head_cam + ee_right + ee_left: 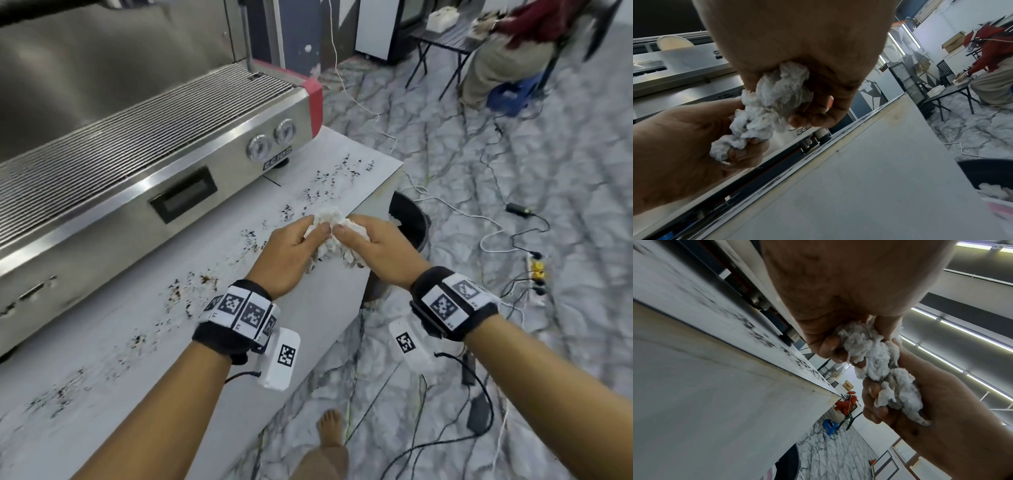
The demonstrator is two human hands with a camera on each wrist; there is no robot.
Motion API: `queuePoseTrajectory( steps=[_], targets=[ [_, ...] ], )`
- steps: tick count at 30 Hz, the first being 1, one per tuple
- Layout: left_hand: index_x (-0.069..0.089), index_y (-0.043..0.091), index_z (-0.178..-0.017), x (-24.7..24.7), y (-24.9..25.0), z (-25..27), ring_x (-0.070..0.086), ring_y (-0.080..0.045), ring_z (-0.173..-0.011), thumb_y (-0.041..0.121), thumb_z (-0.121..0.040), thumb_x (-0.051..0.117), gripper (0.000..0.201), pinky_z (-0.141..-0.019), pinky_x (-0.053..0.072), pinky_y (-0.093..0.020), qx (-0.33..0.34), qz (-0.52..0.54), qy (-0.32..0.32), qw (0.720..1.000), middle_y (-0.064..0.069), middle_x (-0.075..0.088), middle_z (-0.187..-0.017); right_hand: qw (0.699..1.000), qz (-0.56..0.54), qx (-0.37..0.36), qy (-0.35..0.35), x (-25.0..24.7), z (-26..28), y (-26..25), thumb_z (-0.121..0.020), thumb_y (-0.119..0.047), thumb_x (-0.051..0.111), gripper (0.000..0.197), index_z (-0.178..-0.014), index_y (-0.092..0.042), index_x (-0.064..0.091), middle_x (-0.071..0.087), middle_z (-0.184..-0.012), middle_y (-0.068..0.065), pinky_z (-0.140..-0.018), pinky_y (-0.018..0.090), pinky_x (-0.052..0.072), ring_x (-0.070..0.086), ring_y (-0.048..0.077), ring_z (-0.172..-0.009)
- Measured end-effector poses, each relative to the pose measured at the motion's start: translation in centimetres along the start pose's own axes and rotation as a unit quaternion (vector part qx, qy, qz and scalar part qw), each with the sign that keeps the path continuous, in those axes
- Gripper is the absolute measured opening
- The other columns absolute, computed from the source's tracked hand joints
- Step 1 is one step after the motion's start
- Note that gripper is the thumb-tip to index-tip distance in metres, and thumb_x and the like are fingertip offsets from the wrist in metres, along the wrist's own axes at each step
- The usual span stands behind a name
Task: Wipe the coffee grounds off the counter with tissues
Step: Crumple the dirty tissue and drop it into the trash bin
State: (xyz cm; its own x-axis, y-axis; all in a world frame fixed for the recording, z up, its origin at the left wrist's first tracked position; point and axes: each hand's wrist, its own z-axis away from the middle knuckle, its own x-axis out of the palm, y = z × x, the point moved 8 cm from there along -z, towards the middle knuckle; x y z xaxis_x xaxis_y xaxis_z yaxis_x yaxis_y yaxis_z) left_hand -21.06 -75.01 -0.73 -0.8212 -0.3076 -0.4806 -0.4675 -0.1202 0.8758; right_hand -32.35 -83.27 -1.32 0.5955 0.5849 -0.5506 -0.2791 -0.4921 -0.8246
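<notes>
A crumpled white tissue wad (329, 222) is held over the counter's front edge by both hands. My left hand (291, 251) grips its left part, my right hand (371, 246) its right part, fingers curled round it. The wrist views show the wad (879, 356) (768, 104) twisted between the two fists, greyish in places. Dark coffee grounds (322, 186) lie scattered in a long band along the pale counter (144, 404), from the far right corner to the near left.
A steel espresso machine (137, 164) fills the counter's back. A black bin (411, 219) with white tissue inside stands below the counter's right end. Cables and a power strip (536, 270) lie on the marble floor. A seated person (507, 58) is far right.
</notes>
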Motion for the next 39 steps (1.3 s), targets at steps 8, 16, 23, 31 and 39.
queuePoseTrajectory(
  steps=[8,16,23,31,39],
  targets=[
    [0.060,0.014,-0.089,4.1,2.4,-8.1,0.051,-0.011,-0.049,0.045,-0.094,0.045,0.035,-0.059,0.048,-0.039,-0.002,0.006,-0.023,1.000,0.000,0.058,-0.060,1.000,0.003,0.017,0.008,-6.2,-4.3,5.0,-0.087,-0.064,0.044,0.061,-0.098,-0.006,0.063,0.068,-0.093,0.017,-0.078,0.044,0.051,0.064,0.028,-0.087],
    [0.061,0.011,-0.093,7.7,3.7,-16.2,0.054,-0.022,-0.058,0.045,-0.094,0.043,0.039,-0.064,0.046,-0.039,-0.017,0.007,-0.007,1.000,-0.015,0.065,-0.073,1.000,0.017,-0.007,-0.001,-11.9,-9.8,9.4,-0.086,-0.064,0.040,0.065,-0.082,0.000,0.056,0.052,-0.069,0.017,-0.059,0.028,0.037,0.050,0.022,-0.063],
    [0.065,0.023,-0.101,11.1,4.6,-22.4,0.058,-0.014,-0.066,0.041,-0.096,0.044,0.028,-0.065,0.043,-0.023,-0.055,0.009,0.056,0.997,-0.006,0.068,-0.078,0.997,0.018,-0.046,-0.057,-16.6,-15.6,14.5,-0.088,-0.060,0.042,0.062,-0.088,-0.001,0.061,0.057,-0.064,0.011,-0.056,0.022,0.039,0.051,0.016,-0.058],
    [0.063,0.031,-0.109,14.8,5.8,-27.6,0.066,-0.024,-0.079,0.044,-0.095,0.044,0.026,-0.073,0.052,-0.035,-0.116,0.043,0.142,0.982,-0.014,0.071,-0.088,0.987,-0.005,-0.076,-0.139,-20.3,-20.9,19.0,-0.088,-0.060,0.044,0.060,-0.089,-0.003,0.062,0.066,-0.079,0.011,-0.070,0.038,0.048,0.061,0.022,-0.073],
    [0.063,0.023,-0.101,17.4,4.1,-32.1,0.051,-0.011,-0.059,0.034,-0.097,0.044,0.023,-0.059,0.042,-0.024,-0.130,0.077,0.188,0.971,-0.010,0.061,-0.070,0.982,-0.017,-0.078,-0.173,-21.4,-24.8,23.0,-0.091,-0.056,0.044,0.053,-0.092,-0.007,0.063,0.064,-0.074,0.012,-0.066,0.038,0.048,0.059,0.023,-0.067]
  ],
)
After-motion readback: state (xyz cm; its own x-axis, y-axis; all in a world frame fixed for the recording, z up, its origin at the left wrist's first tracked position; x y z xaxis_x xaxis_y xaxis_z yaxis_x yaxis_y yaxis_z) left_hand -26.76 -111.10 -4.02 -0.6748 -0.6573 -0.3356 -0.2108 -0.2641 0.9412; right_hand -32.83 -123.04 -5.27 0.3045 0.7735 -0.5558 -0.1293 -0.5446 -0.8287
